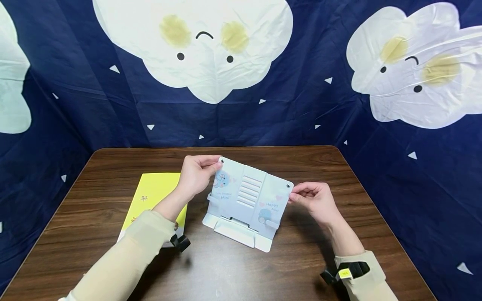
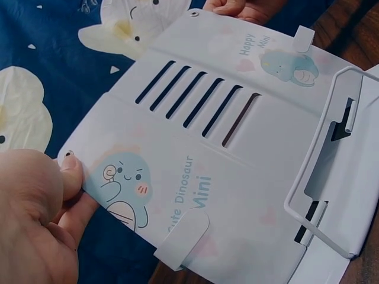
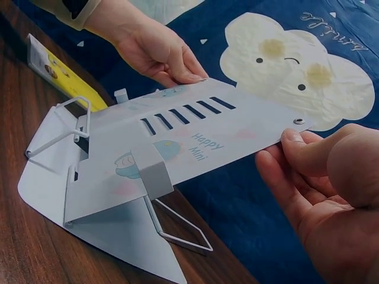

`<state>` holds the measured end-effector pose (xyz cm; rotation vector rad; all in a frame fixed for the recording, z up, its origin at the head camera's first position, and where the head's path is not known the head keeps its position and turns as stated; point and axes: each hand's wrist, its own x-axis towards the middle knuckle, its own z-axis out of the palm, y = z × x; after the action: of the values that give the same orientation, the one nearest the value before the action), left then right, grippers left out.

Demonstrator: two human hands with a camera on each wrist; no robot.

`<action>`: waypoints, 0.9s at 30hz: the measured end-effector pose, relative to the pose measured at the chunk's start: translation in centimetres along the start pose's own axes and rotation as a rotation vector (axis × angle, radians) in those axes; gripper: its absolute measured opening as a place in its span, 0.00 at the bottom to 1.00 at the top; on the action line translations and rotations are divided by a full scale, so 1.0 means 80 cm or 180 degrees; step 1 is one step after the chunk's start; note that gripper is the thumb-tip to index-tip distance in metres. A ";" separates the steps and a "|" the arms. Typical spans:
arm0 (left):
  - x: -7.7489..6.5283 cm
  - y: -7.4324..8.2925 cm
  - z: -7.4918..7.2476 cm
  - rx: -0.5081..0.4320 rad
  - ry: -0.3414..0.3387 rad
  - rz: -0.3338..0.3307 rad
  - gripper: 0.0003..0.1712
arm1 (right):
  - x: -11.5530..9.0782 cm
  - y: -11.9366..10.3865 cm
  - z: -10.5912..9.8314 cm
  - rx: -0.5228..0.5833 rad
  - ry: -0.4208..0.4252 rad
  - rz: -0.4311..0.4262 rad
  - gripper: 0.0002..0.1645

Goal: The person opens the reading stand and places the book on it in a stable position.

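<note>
A pale blue folding book stand, printed with cartoon dinosaurs, is held tilted over the table. My left hand pinches its upper left corner between thumb and fingers. At the upper right corner, my right hand pinches the edge. In the left wrist view the slots, a page clip and a white wire loop show on the stand's panel. The base plate is folded out at an angle from the panel in the right wrist view, with a wire leg beside it.
A yellow-covered book lies at the left of the brown wooden table, partly hidden under my left forearm. Dark blue cloth with white clouds hangs behind the table and along its sides.
</note>
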<state>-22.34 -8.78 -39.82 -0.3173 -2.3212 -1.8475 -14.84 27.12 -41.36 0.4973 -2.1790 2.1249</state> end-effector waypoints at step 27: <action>0.008 -0.004 0.008 0.0276 0.0027 0.0294 0.15 | -0.009 -0.004 0.003 0.0021 -0.0233 -0.0199 0.07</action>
<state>-23.05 -8.13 -40.07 -0.3974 -2.3312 -1.6975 -14.01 27.03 -41.22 0.6448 -2.1635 2.1151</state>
